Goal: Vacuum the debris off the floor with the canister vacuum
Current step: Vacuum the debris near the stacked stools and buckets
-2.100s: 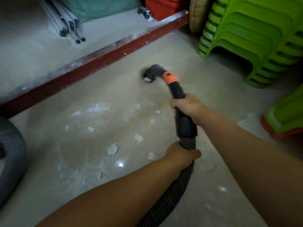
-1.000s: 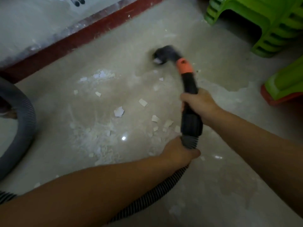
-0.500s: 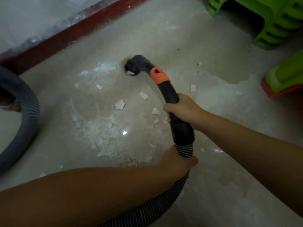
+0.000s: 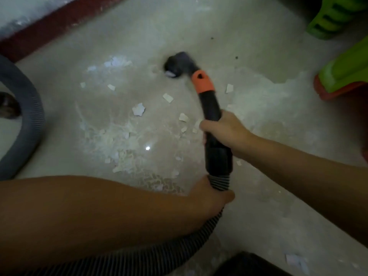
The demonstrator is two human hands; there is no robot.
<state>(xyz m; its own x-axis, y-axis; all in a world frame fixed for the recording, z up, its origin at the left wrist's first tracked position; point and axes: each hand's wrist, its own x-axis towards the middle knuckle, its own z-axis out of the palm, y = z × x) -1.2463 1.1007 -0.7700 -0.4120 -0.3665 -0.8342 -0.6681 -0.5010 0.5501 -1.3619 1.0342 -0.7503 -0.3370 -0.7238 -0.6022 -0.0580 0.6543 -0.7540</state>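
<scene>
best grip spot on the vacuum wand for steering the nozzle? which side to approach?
Grip the black wand on its straight barrel below the orange collar, from the right, wrapping over the top as the right hand does. The left hand steadies the ribbed hose at the cuff. The bent nozzle offers no straight section.

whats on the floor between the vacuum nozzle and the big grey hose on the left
In the head view, pale debris chips and a dusty white patch lie on the floor between the nozzle and the grey hose.
</scene>
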